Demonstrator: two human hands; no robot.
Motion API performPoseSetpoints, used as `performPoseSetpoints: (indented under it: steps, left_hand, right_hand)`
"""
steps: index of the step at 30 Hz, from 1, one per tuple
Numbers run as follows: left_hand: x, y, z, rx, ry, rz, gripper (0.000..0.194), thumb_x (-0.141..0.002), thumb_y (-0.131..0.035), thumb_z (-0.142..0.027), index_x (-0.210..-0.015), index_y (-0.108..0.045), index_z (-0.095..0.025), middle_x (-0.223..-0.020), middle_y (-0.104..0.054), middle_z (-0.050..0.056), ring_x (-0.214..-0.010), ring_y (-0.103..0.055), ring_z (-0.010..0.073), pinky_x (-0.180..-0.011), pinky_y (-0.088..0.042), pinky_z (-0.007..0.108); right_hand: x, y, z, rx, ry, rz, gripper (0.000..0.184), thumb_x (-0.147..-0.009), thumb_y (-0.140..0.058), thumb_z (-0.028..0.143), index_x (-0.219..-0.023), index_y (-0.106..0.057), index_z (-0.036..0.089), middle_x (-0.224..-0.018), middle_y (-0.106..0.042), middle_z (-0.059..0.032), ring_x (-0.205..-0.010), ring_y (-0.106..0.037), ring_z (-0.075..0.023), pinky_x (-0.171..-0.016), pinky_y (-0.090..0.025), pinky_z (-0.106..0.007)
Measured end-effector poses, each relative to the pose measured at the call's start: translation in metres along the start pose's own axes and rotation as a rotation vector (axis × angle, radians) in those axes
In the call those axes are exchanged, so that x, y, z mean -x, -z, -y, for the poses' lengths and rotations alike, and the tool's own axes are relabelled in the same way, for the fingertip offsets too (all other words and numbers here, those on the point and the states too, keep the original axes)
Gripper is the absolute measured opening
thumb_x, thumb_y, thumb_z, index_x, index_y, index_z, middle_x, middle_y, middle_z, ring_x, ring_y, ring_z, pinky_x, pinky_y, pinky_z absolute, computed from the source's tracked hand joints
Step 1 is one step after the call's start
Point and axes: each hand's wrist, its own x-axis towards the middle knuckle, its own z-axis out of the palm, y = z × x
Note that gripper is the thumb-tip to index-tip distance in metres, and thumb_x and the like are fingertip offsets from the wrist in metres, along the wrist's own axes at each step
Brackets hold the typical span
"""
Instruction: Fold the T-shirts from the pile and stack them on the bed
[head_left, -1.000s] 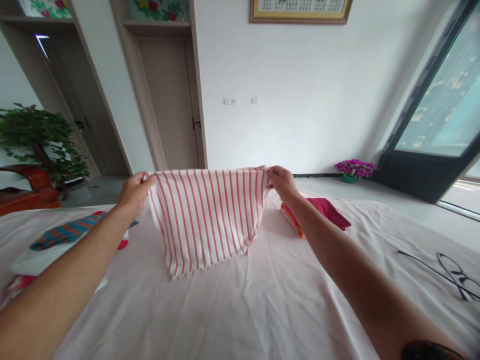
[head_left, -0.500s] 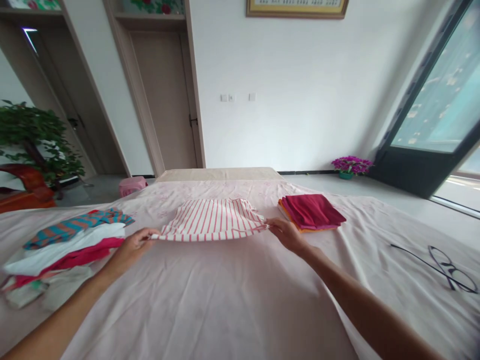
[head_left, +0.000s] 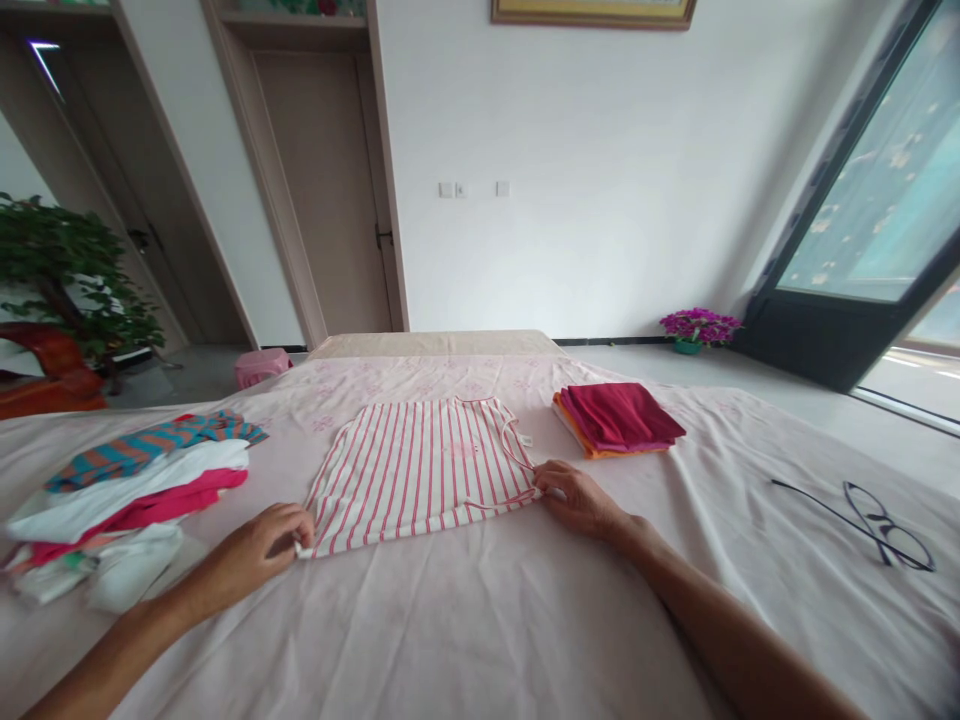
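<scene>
A white garment with red stripes [head_left: 409, 470], which looks like a sleeveless top, lies spread on the pale pink sheet [head_left: 480, 620]. Thin red-and-white straps or edging show along its right side, with a small pink print near them. My left hand [head_left: 276, 540] pinches its near left corner. At the near right corner, my right hand [head_left: 574, 497] grips the fabric between thumb and fingers. Just beyond my right hand sits a folded stack of dark red and orange cloth [head_left: 622, 415].
At left lies a loose pile of clothes: a blue-and-brown striped piece [head_left: 150, 452], a white one [head_left: 142, 485] and a pinkish-red one [head_left: 161, 510]. Black-framed glasses [head_left: 874, 520] rest at right. A pink stool [head_left: 262, 367] and purple flowers [head_left: 701, 327] stand on the floor beyond.
The striped garment has come down flat onto the sheet, its near edge now closer to me. My left hand has moved down and nearer; my right hand has lowered slightly.
</scene>
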Motion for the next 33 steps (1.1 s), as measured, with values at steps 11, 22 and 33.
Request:
performPoseSetpoints:
  steps: [11, 22, 33]
  left_hand:
    - [-0.040, -0.020, -0.054, 0.012, -0.078, -0.183, 0.033, -0.075, -0.040, -0.011, -0.089, -0.067, -0.024, -0.100, -0.068, 0.001, -0.102, -0.062, 0.0179, -0.093, -0.045, 0.028]
    - [-0.039, -0.074, -0.060, -0.053, -0.142, -0.251, 0.023, -0.085, -0.045, -0.018, -0.094, -0.065, -0.024, -0.101, -0.066, 0.003, -0.103, -0.059, 0.0195, -0.094, -0.045, 0.033]
    - [-0.033, -0.072, -0.066, -0.087, -0.138, -0.275, 0.021, -0.084, -0.043, -0.013, -0.087, -0.060, -0.023, -0.094, -0.064, 0.004, -0.095, -0.058, 0.0189, -0.088, -0.045, 0.031]
  right_hand:
    - [-0.003, -0.013, -0.027, -0.103, -0.058, -0.070, 0.036, -0.057, -0.044, 0.003, -0.076, -0.069, 0.021, -0.094, -0.070, -0.0044, -0.092, -0.063, -0.0201, -0.088, -0.048, -0.034]
    - [0.035, 0.027, -0.040, -0.005, -0.307, -0.234, 0.032, -0.087, -0.051, 0.039, -0.109, -0.067, 0.023, -0.108, -0.069, -0.0065, -0.094, -0.063, -0.0227, -0.084, -0.048, -0.035]
    - [0.085, 0.063, -0.081, -0.160, -0.513, -0.427, 0.047, -0.082, -0.055, 0.060, -0.102, -0.071, 0.021, -0.109, -0.071, -0.0099, -0.108, -0.060, -0.0313, -0.098, -0.043, -0.043]
